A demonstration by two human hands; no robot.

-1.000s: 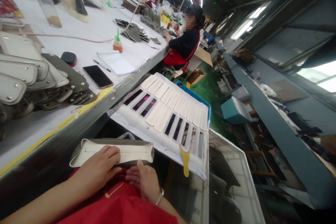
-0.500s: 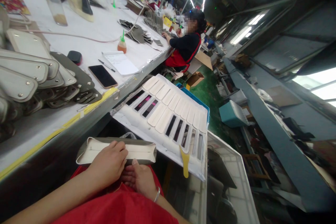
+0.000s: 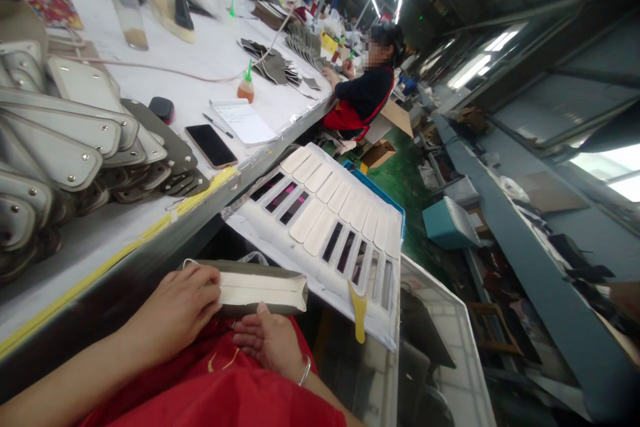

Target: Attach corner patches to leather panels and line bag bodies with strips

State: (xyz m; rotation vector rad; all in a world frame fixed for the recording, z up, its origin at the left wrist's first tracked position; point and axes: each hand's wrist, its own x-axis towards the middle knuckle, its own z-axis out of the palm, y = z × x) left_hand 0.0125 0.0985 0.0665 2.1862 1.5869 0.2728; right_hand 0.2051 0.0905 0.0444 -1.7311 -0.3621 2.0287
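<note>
The olive-grey workpiece [image 3: 245, 269] with a cream panel [image 3: 265, 290] is at the near left side of the slotted board [image 3: 263, 225], its panel facing up. The left hand [image 3: 187, 300] lies palm down across the workpiece end farther from the slotted board, fingers bent over the panel; whether it grips cannot be told. The right hand [image 3: 273, 340] is before the slotted board at the workpiece's lower edge, half open, palm turned upward, fingers loosely curled and thumb tip at the edge. A metal bangle [image 3: 305, 371] encircles the right wrist. Rounded cream strips [image 3: 313, 235] lie in rows on the slotted board, and a yellow spatula [image 3: 359, 317] overhangs its near edge. The workbench [image 3: 175, 83] stands left of the slotted board, carrying a smartphone [image 3: 211, 145], a notepad [image 3: 245, 121] and stacked pale pieces with metal studs [image 3: 55, 150]. A seated co-worker [image 3: 364, 97] is beyond the slotted board.
</note>
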